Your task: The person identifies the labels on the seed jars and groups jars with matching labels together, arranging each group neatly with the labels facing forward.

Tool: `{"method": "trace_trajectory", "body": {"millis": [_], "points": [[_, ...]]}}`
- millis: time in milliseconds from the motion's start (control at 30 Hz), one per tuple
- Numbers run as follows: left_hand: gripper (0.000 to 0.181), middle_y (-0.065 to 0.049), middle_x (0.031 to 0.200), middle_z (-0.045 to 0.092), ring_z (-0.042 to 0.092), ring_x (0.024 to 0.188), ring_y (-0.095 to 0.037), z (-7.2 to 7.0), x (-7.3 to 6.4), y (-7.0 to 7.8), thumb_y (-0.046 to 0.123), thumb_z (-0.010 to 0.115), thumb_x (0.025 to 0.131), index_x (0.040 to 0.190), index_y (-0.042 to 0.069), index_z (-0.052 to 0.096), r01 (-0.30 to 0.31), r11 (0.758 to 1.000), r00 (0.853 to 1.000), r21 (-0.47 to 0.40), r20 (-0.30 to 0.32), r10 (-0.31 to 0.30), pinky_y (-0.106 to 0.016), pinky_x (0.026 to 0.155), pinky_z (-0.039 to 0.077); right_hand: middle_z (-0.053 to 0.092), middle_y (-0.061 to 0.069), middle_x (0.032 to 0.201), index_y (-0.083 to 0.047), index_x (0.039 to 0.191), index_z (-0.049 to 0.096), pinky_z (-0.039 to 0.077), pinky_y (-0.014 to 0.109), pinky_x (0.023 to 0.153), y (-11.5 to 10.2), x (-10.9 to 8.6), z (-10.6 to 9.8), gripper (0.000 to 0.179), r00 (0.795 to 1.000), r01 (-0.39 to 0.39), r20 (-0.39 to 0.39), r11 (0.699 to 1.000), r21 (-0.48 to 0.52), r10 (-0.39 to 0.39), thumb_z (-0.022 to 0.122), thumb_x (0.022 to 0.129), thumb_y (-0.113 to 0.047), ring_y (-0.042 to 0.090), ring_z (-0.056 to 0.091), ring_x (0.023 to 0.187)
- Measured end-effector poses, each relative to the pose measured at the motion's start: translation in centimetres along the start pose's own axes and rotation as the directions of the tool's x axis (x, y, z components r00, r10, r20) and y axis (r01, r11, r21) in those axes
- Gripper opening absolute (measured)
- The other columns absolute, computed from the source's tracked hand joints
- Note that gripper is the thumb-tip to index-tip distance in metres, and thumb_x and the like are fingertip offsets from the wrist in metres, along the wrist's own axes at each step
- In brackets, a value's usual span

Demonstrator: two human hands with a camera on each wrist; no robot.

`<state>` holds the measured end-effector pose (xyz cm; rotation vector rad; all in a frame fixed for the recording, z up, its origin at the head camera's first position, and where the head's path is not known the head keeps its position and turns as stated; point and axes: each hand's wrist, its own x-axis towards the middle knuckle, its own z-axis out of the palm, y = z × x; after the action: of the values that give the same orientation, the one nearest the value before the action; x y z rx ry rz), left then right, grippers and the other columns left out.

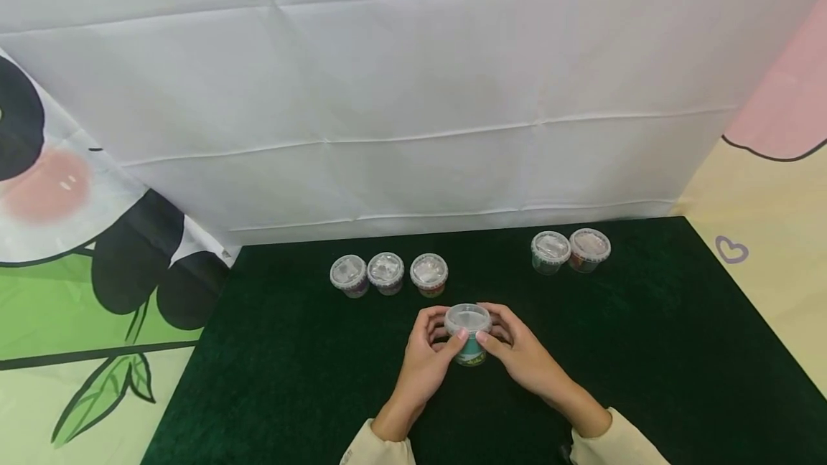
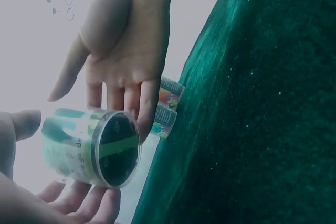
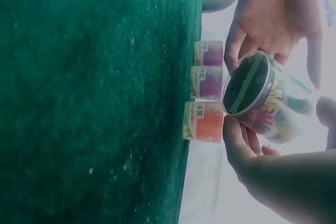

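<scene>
A small clear plastic tub (image 1: 470, 356) with a translucent lid and a teal printed label is held raised above the dark green cloth. My left hand (image 1: 423, 356) grips its left side, thumb at the front and fingers bent behind. From the other side my right hand (image 1: 526, 359) holds it likewise, both thumbs close together under the lid rim. In the left wrist view the tub's base (image 2: 119, 148) shows, dark with a green strip across it. Flowers are printed on the label (image 3: 265, 116) in the right wrist view.
Three lidded tubs (image 1: 385, 273) stand in a loose row beyond the left hand. Two more tubs (image 1: 550, 250) sit side by side at the back right. The green cloth (image 1: 291, 379) covers the table, which ends at a white fabric wall (image 1: 413, 77). Printed curtains (image 1: 769, 235) flank it.
</scene>
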<state>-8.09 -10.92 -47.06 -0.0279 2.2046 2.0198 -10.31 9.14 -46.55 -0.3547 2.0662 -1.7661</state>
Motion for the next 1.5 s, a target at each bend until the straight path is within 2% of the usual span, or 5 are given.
{"method": "trace_trajectory", "body": {"millis": [233, 433, 700, 1100, 1500], "points": [[0.051, -0.011, 0.143, 0.060, 0.056, 0.130, -0.029, -0.4, -0.5, 0.2, 0.032, 0.064, 0.107, 0.148, 0.008, 0.046, 0.049, 0.999, 0.999, 0.002, 0.010, -0.049, -0.041, 0.104, 0.047, 0.045, 0.026, 0.158, -0.003, 0.162, 0.031, 0.043, 0.059, 0.118, 0.1, -0.1, -0.1, 0.058, 0.998, -0.004, 0.066, 1.000, 0.030, 0.002, 0.052, 0.113, -0.028, 0.045, 0.044, 0.147], [0.052, -0.017, 0.150, 0.058, 0.057, 0.133, -0.031, -0.9, -0.8, 0.1, 0.027, 0.060, 0.110, 0.153, 0.003, 0.043, 0.001, 1.000, 0.998, -0.005, 0.066, -0.001, -0.041, 0.109, 0.048, 0.041, 0.025, 0.161, -0.002, 0.163, 0.029, 0.038, 0.059, 0.121, 0.1, 0.0, 0.1, 0.058, 0.995, -0.002, 0.096, 0.999, 0.042, -0.002, 0.048, 0.114, -0.028, 0.045, 0.040, 0.150], [0.051, -0.015, 0.143, 0.060, 0.057, 0.123, -0.026, -1.0, -0.6, 0.2, 0.023, 0.068, 0.105, 0.148, 0.004, 0.046, -0.028, 0.999, 0.999, 0.014, -0.021, 0.029, -0.028, 0.097, 0.051, 0.051, 0.023, 0.149, -0.001, 0.157, 0.037, 0.050, 0.051, 0.111, -0.4, 0.6, 0.8, 0.052, 0.999, 0.040, 0.027, 0.999, -0.002, -0.040, 0.053, 0.113, -0.025, 0.039, 0.055, 0.137], [0.049, -0.016, 0.148, 0.057, 0.056, 0.135, -0.034, -2.0, -0.8, 0.4, 0.028, 0.059, 0.109, 0.149, 0.005, 0.043, 0.019, 0.998, 0.999, 0.055, 0.047, -0.022, -0.053, 0.111, 0.046, 0.041, 0.026, 0.159, -0.002, 0.163, 0.029, 0.040, 0.059, 0.120, -0.1, 0.9, 0.4, 0.058, 0.987, -0.014, 0.161, 0.997, 0.073, 0.002, 0.046, 0.115, -0.029, 0.044, 0.043, 0.147], [0.049, -0.015, 0.142, 0.056, 0.059, 0.125, -0.028, -2.0, -1.1, 0.3, 0.030, 0.061, 0.109, 0.148, 0.006, 0.044, 0.045, 0.999, 0.999, 0.031, 0.005, -0.045, -0.040, 0.100, 0.051, 0.046, 0.024, 0.157, -0.001, 0.161, 0.032, 0.042, 0.058, 0.118, -0.2, 1.0, 1.1, 0.058, 0.993, -0.018, 0.115, 0.999, 0.047, 0.013, 0.052, 0.113, -0.028, 0.042, 0.046, 0.146]]}}
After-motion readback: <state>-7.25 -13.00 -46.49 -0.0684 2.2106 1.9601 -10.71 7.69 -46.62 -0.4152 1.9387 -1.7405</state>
